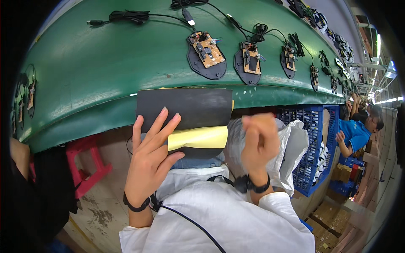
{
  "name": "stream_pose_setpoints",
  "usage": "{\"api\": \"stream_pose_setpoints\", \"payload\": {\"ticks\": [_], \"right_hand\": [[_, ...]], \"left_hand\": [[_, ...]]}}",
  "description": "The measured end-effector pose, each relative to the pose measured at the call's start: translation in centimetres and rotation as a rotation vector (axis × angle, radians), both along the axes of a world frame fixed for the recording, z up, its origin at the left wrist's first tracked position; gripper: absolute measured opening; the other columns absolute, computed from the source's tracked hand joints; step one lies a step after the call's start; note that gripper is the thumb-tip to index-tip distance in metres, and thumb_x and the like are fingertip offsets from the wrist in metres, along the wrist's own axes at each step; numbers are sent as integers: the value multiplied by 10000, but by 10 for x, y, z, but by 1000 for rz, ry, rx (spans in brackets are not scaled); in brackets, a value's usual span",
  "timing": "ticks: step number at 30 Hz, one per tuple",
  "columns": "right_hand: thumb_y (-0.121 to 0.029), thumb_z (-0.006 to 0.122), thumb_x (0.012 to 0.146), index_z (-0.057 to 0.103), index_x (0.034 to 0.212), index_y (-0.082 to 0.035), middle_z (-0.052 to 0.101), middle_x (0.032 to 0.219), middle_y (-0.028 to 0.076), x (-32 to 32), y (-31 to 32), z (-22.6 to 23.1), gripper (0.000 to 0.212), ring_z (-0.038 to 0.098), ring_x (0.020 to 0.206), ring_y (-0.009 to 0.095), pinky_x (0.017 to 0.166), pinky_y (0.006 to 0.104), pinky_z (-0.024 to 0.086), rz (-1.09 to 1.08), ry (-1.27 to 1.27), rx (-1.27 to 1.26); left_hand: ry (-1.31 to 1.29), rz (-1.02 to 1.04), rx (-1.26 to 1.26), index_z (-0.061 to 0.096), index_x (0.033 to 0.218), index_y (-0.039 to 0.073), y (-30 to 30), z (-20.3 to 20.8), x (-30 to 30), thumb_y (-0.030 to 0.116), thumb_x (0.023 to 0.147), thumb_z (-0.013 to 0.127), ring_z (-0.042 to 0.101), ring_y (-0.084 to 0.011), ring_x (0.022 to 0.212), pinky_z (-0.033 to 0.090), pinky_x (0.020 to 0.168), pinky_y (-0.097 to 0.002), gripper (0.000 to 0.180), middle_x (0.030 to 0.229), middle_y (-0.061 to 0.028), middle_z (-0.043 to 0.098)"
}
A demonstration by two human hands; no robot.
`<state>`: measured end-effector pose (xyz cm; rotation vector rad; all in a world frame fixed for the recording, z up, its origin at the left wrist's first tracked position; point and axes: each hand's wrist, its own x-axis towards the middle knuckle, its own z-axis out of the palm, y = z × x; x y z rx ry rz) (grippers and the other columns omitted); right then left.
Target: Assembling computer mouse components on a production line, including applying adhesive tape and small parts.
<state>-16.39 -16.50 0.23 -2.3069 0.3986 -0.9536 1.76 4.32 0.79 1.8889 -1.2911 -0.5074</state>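
Note:
A black sheet (185, 107) with yellow backing lies over my lap, its far end against the table's front edge. Across its lower part a yellow strip of backing paper (198, 138) shows, with more black below it. My left hand (154, 154) is spread on the sheet's left side, fingers apart and flat, thumb near the yellow strip. To the right of the sheet, my right hand (258, 141) is raised and apart from it. Its fingers are curled together and blurred; anything between them is too small or smeared to make out.
On the green table (105, 63) sit several black mouse bases with brown circuit boards (206, 50) and coiled cables. A blue crate (308, 147) stands right of my lap, a pink stool (86, 164) to the left. A person in blue (353, 135) sits farther right.

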Motion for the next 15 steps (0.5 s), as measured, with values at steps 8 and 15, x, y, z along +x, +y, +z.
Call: {"api": "stream_pose_setpoints", "payload": {"ticks": [8,15], "right_hand": [[118,778,836,683,1203,33,715,1034,144,-3,53,-16,389,672,862,182,756,263,522,196,-110,667],[90,700,937,654,1299,42,701,1086,49,1,25,13,368,637,917,56,770,210,505,229,92,1323]], "left_hand": [[-13,-19,-15,748,1095,-15,-1,-1,3,144,839,774,431,-334,1503,122,1253,-569,302,1478,-125,619],[65,-1,-126,765,1088,16,-5,0,1,152,825,783,523,-308,1426,58,1251,-617,296,1367,-108,687]]}}
